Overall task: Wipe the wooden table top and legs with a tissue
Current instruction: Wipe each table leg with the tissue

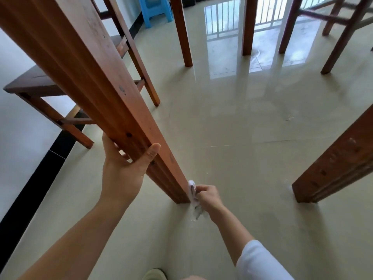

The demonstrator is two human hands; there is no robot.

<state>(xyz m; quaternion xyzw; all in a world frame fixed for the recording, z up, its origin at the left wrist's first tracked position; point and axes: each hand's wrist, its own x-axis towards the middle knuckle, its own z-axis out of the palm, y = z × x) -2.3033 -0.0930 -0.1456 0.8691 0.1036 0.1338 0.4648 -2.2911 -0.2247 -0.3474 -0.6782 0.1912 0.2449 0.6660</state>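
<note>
Hands first: our right hand [207,196] is low near the floor, fingers pinched shut on a crumpled white tissue [192,190], pressing it against the bottom of the nearest wooden leg [113,102]. Part of the tissue trails below the hand toward the tiles. Our left hand [123,168], higher and to the left of the right, wraps that same leg from behind, thumb on the near face, fingers curled round the far side; it braces rather than wipes.

Step in hand, as we judge it: leg wiping, at the foot of this leg. We cannot tell whether the surface itself is done; it is out of view above us.

Below the right hand, a white sleeve [260,261] and what looks like a shoe tip [155,274] sit at the frame edge. Right of the right hand stands a second leg [335,158], well apart. Beyond both hands, across the glossy floor [232,122], two more legs [183,31] stand far off. Past the left hand: a dark wooden bench [32,83]. Farthest back, a blue plastic stool [155,9].

Next move calls for: working the tissue round the remaining faces at the foot, then shifting over to the leg on the right.
</note>
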